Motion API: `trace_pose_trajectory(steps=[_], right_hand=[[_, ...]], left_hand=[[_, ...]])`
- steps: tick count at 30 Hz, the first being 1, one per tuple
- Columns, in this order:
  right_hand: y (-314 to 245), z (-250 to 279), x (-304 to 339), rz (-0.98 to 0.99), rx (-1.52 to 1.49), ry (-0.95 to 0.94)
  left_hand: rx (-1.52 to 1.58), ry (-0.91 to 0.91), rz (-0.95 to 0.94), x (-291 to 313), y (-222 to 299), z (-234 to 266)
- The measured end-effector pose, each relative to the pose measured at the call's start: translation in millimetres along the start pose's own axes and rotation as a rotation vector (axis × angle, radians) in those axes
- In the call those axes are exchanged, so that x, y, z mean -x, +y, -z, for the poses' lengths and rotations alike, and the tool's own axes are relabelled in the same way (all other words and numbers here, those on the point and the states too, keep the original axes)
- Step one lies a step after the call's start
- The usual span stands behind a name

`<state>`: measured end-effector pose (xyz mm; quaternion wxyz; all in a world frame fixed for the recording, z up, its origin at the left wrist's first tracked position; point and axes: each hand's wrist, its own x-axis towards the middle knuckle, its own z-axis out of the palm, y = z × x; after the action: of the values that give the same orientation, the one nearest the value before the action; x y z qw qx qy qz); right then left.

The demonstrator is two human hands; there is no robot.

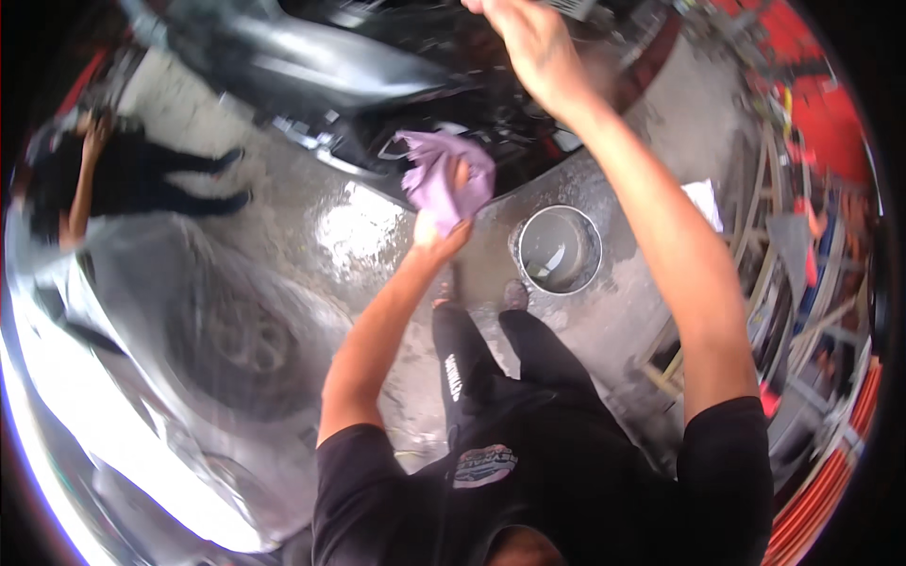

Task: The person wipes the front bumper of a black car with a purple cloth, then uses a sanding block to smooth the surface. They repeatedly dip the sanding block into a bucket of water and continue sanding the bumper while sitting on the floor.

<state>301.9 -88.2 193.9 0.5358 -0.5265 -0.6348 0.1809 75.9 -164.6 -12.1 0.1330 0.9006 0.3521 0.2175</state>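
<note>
The left hand (431,231) clutches the purple cloth (433,179), whose loose edge may snag on the black car (363,123); the right hand's (536,47) grip I cannot tell

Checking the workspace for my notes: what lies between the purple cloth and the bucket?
In the head view, a strip of wet-looking concrete floor shows between the purple cloth in the left hand and the bucket.

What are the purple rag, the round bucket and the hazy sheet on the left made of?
Purple rag: probably matt fabric, since it bunches in soft folds in the left hand. Bucket: metal or plastic, I can't tell; its pale rim looks smooth and slightly shiny. Sheet: likely thin, glossy plastic, as a spoked wheel shows dimly through it.
</note>
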Motion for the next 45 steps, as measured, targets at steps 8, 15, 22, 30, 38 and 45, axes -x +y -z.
trace_pose_trajectory(steps=[8,15,22,30,38,45], right_hand=[[87,123,505,-1.022,0.096,0.401],[-132,52,833,-1.672,0.100,0.711],[-201,-90,855,-1.733,-0.203,0.842],[-107,-54,662,-1.468,-0.103,0.558],[-98,-88,776,-1.558,-0.212,0.868],[-189,-178,891,-1.870,-0.361,0.849]], left_hand=[[-0.503,-0.945,-0.738,-89,-11,-41],[-0.966,-0.567,-0.749,-141,39,-141],[-0.694,-0.367,-0.659,-160,52,-186],[-1.027,-0.801,-1.063,-111,18,-70],[-0.899,-0.884,-1.115,-141,46,-141],[-0.991,-0.743,-1.277,-139,69,-201]])
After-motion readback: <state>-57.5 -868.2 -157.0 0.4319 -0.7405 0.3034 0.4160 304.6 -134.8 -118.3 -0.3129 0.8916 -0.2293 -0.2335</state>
